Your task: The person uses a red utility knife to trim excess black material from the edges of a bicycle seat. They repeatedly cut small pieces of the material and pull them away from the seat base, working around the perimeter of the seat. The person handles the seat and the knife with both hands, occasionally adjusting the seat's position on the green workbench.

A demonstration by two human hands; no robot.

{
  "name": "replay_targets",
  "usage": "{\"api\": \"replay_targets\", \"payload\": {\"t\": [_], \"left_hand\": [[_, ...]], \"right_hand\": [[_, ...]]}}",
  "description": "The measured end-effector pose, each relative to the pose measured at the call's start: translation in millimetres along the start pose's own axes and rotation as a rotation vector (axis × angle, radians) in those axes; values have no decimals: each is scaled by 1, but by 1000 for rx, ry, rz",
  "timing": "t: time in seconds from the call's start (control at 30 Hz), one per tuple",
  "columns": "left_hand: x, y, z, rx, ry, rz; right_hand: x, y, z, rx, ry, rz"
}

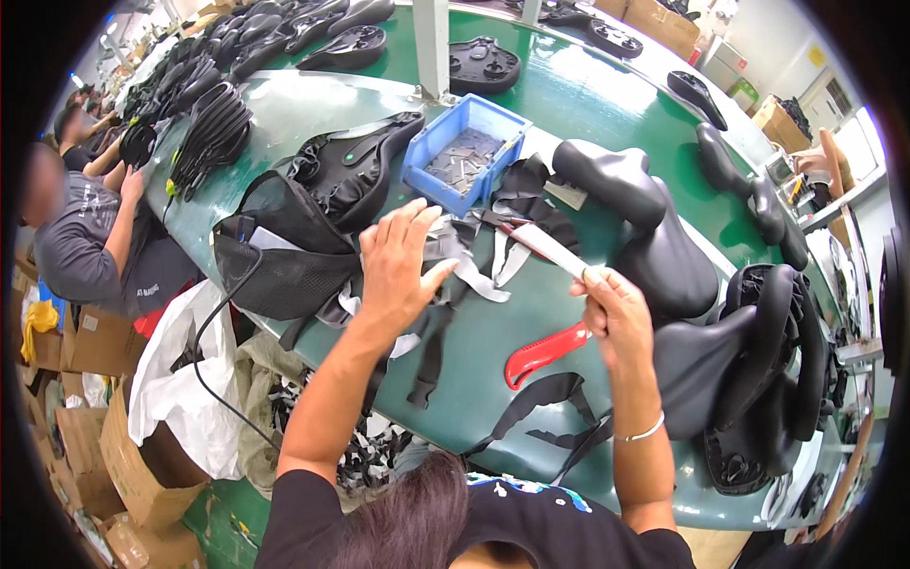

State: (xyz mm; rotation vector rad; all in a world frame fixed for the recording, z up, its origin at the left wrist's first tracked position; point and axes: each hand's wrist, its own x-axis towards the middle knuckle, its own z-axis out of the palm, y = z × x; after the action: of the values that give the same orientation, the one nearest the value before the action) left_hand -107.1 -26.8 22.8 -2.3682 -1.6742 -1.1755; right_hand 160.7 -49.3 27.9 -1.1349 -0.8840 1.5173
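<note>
My left hand (pixel 398 266) is open, fingers spread, over grey and black strip scraps (pixel 464 261) beside a black mesh bag (pixel 284 232). Between thumb and fingers, my right hand (pixel 614 313) pinches the near end of a white strip (pixel 555 248). The strip's far end reaches dark scraps just below the blue bin (pixel 466 152). A red-handled utility knife (pixel 545 355) is close under my right hand; whether it touches the hand I cannot tell. Black bicycle saddles (pixel 664 247) are stacked to the right of that hand.
Small metal-looking pieces lie in the blue bin. A saddle base (pixel 355 166) and a pile of black saddle parts (pixel 213 133) are at left. A white post (pixel 431 47) rises behind the bin. A co-worker (pixel 85 218) sits at far left, near cardboard boxes (pixel 142 465).
</note>
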Motion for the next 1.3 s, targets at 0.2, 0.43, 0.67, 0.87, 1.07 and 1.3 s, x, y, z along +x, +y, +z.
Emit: {"api": "replay_targets", "payload": {"t": [0.2, 0.43, 0.67, 0.87, 1.07, 1.3], "left_hand": [[-37, 92, 37, -1504, -163, -789], [-42, 112, 22, -1495, -92, -792], [-44, 141, 18, -1502, -258, -713], [-49, 155, 27, -1454, -399, -716], [-50, 163, 23, -1449, -440, -711], [-55, 169, 23, -1447, -383, -647]], "right_hand": [[-37, 27, 42, 265, -77, 68], [-71, 27, 19, 12, -100, 18], [-100, 21, 16, -166, -10, -25], [-108, 22, 3, -64, -31, -64], [-117, 19, 1, -85, -54, -160], [-122, 31, -4, -7, -85, -281]]}}
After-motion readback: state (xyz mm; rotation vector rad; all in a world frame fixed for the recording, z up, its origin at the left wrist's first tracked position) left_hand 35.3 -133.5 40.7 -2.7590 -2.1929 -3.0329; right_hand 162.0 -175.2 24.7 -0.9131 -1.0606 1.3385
